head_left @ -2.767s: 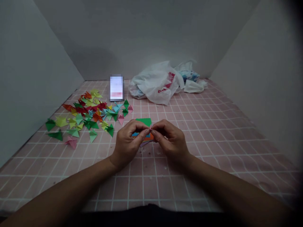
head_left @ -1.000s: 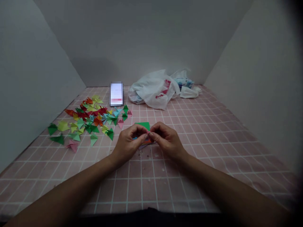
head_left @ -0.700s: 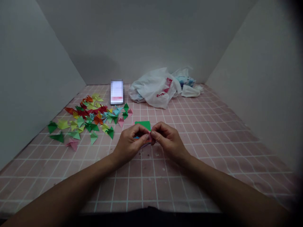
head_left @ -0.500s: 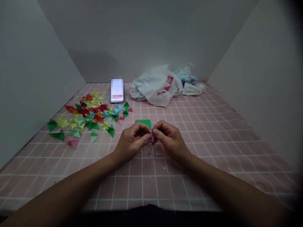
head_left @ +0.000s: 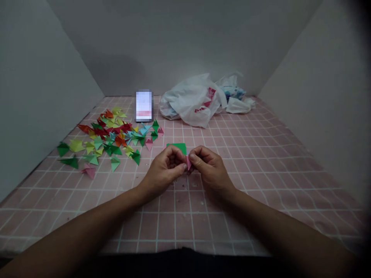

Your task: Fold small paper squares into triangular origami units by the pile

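Note:
A small pink piece of folded paper (head_left: 188, 163) is pinched between my two hands, above the middle of the table. My left hand (head_left: 165, 166) has its thumb and fingertips closed on the paper's left side. From the other side, my right hand (head_left: 213, 168) pinches it with thumb and forefinger. The fingertips hide much of its shape. Just behind my hands lies a green sheet of paper (head_left: 177, 148), partly covered by them. Many folded paper pieces in red, orange, yellow, green, blue and pink (head_left: 114, 149) are spread to the left.
A phone (head_left: 144, 106) with a lit, blurred screen stands at the back. Right of it lies a crumpled white plastic bag (head_left: 188, 102), with a blue-and-white bundle (head_left: 234, 92) beside it. A pink tablecloth with white grid lines (head_left: 261, 154) covers the table. Pale walls enclose three sides.
The view has tilted down slightly, and the pink paper shows a little more upright between my fingertips. Both hands keep their pinch; the other things lie as before.

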`<action>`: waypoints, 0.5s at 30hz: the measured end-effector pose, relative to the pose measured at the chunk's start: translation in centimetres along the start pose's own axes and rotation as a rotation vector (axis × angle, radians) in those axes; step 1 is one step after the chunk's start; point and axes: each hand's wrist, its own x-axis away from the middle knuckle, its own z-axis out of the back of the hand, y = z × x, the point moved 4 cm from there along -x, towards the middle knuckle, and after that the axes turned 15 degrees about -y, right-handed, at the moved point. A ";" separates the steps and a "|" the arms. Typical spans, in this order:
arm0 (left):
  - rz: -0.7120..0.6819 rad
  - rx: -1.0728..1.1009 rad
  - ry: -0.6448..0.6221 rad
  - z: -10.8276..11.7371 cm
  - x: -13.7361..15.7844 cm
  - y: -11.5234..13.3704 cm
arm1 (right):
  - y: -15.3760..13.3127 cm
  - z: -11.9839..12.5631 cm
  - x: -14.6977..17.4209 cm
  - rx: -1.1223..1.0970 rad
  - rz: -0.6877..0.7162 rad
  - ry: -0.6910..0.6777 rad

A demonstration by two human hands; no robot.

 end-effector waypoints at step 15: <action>0.074 -0.158 0.071 -0.5 0.7 -0.7 | -0.1 0.3 0.1 -0.026 0.036 0.119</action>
